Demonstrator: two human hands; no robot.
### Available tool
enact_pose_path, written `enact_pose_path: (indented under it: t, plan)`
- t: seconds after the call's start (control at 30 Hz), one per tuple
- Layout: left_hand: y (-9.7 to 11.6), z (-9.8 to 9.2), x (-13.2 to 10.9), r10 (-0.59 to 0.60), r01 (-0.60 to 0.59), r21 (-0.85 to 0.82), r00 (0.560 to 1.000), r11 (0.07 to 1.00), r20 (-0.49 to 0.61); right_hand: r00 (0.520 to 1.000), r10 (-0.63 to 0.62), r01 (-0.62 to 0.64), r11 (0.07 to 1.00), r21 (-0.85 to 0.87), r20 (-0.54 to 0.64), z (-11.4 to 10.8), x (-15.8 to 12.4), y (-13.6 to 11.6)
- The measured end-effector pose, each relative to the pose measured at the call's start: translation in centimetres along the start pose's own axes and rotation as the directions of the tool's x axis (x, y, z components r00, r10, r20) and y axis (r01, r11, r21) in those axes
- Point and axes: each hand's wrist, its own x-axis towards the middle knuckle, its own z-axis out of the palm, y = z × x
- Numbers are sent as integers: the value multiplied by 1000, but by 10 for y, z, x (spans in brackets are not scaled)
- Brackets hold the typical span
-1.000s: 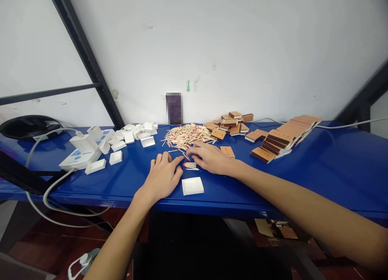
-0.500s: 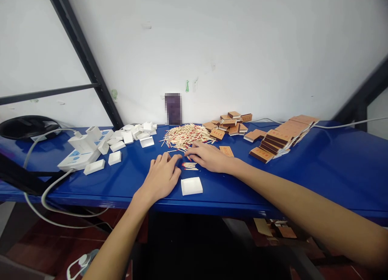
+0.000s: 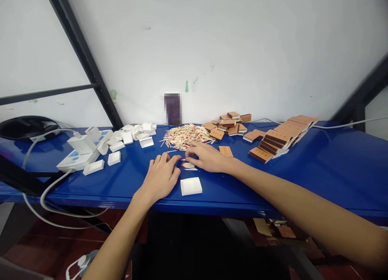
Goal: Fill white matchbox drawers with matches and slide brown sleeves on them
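The small bunch of matches (image 3: 189, 166) lies near the table's (image 3: 333, 179) front edge, sticks parallel to it, touching the cupped right hand (image 3: 209, 158), whose pinch I cannot tell, with the flat, loosely spread left hand (image 3: 160, 178) just beside.

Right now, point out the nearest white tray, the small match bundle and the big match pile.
nearest white tray (image 3: 190, 186): head view, its top middle
small match bundle (image 3: 190, 166): head view, middle of sticks
big match pile (image 3: 184, 135): head view, heap centre
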Motion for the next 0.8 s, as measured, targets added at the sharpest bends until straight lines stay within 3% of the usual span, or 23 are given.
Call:
enact_pose_path:
  t: [0.23,0.43,0.8]
  plan:
    - [-1,-1,-1,35,-35,-58,999,998,3,994,65,-70,996,-53,-93,0,0,3]
    - [-2,-1,-1,49,-49,-77,999,996,2,993,111,-115,973,-203,-29,2,0,7]
    - [-3,1,0,57,-56,-59,998,997,10,997,46,-56,982,-178,-59,6,2,12]
